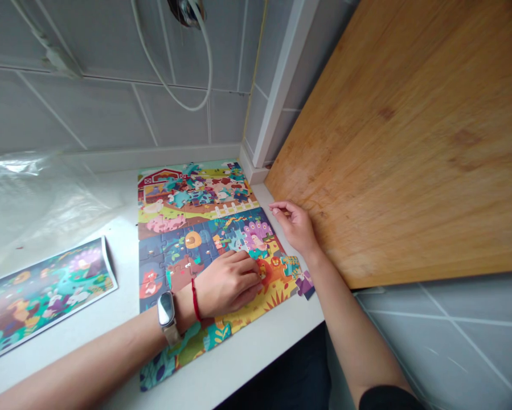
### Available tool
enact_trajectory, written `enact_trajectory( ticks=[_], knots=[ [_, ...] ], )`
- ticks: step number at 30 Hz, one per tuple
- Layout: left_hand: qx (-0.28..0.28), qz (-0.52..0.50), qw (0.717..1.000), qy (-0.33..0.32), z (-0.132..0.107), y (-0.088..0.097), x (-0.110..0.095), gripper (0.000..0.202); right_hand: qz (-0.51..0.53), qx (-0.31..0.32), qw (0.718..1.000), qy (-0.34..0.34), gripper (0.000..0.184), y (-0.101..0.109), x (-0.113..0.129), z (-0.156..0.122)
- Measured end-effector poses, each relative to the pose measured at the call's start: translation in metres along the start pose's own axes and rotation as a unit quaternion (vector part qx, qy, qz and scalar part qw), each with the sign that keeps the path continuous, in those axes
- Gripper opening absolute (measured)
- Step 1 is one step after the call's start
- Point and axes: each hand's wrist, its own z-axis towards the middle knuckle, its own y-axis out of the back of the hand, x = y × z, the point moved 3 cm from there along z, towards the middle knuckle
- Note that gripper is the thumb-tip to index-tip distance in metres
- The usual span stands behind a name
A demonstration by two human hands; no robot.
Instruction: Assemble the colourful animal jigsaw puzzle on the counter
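A colourful jigsaw puzzle (pixel 187 239) lies mostly assembled on a white counter (pixel 123 296). My left hand (pixel 228 282), with a watch and a red string at the wrist, rests on the puzzle's right part, fingers curled and pressing at a piece by the orange area. My right hand (pixel 296 225) sits at the puzzle's right edge, next to the wooden board, its fingers pinched together; what they hold is too small to make out. A loose purple piece (pixel 306 284) lies at the counter's edge.
A printed picture sheet (pixel 42 293) lies at the left. A crumpled clear plastic bag (pixel 33 199) sits behind it. A large wooden board (pixel 405 136) stands at the right. A white cable (pixel 183 85) hangs on the grey tiled wall.
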Motion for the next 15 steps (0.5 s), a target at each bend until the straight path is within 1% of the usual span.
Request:
enact_trajectory(
  ticks=[15],
  knots=[
    [0.022,0.017,0.999,0.022,-0.0012,-0.0027,0.0020,0.027,-0.018,0.023,1.000,0.001,0.024,-0.0024,-0.0023,-0.0002]
  ],
)
